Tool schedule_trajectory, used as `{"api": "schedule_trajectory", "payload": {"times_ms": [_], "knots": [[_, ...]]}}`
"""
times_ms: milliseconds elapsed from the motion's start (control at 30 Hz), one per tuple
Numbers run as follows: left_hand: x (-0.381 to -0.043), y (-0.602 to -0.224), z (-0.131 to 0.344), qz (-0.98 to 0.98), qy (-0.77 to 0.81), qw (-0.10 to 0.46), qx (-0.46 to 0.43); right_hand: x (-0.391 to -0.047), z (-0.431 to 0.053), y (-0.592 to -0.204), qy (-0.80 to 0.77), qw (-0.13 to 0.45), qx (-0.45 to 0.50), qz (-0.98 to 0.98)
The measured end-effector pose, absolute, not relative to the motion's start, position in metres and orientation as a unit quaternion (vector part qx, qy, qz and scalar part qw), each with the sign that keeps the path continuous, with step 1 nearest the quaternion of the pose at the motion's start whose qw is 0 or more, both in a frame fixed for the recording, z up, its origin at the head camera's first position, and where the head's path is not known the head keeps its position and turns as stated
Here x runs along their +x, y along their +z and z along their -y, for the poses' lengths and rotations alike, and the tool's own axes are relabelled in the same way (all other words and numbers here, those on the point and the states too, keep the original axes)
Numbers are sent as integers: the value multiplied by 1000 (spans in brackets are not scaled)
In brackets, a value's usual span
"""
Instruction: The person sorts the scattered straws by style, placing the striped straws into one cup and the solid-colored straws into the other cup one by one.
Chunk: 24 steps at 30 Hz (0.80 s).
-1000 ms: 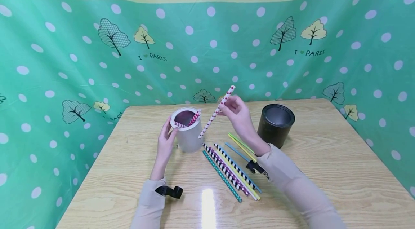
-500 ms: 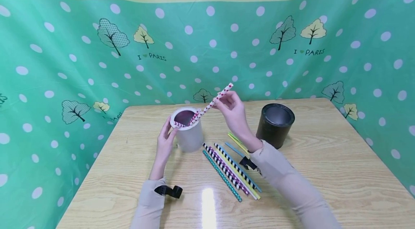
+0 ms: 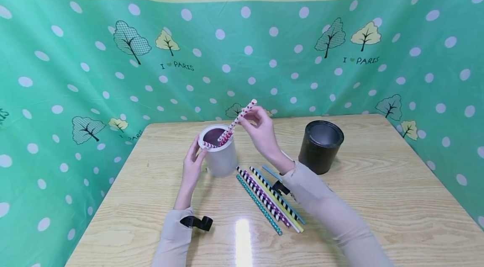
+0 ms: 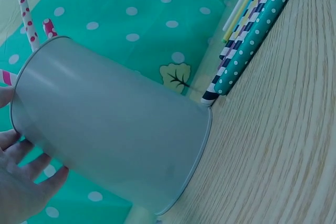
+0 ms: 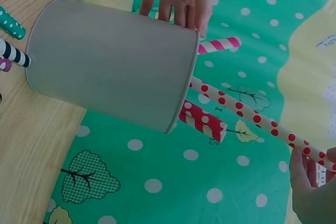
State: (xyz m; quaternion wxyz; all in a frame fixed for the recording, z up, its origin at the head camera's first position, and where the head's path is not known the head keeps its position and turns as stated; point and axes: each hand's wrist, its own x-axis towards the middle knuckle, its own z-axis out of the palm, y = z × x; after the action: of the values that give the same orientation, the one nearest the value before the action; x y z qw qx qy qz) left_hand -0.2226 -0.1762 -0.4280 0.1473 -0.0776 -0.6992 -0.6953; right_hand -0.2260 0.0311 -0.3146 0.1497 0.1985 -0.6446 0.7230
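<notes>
My left hand [image 3: 193, 170] grips the pale grey canister [image 3: 221, 164] near its white rim, thumb at the front and fingers on the left side. My right hand [image 3: 262, 134] pinches a white paper straw with red dots [image 3: 247, 108] between thumb and fingers. That straw slants down to the left, its lower end inside the canister's mouth, as the right wrist view confirms. Other straws poke out of the canister: a pink-and-white striped straw [image 5: 220, 44] and red patterned straws [image 5: 203, 120]. Their lower ends are hidden by the canister wall.
Several paper straws lie side by side in front of the canister, among them a teal dotted straw [image 3: 259, 204] and a yellow straw [image 3: 289, 219]. A black canister [image 3: 319, 153] stands open-topped at the right. A patterned curtain [image 3: 242, 56] hangs behind the wooden table [image 3: 124, 216].
My right hand has moved left with the red-dotted straw, whose lower end went from beside the canister over the rim and into its mouth. The left hand stays in place.
</notes>
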Motion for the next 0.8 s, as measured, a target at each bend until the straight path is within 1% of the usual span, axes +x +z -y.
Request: {"api": "schedule_trajectory", "payload": {"times_ms": [167, 333, 600, 800], "knots": [[-224, -428, 176, 698, -696, 149, -76, -233, -25, -318, 706, 147, 182, 668], [-224, -428, 176, 698, -696, 149, -74, -240, -21, -317, 702, 124, 157, 684], [-224, -429, 176, 695, -699, 149, -73, -237, -18, -300, 678, 110, 139, 714], [-223, -426, 176, 698, -700, 135, -65, -250, -21, -312, 675, 112, 144, 715]]}}
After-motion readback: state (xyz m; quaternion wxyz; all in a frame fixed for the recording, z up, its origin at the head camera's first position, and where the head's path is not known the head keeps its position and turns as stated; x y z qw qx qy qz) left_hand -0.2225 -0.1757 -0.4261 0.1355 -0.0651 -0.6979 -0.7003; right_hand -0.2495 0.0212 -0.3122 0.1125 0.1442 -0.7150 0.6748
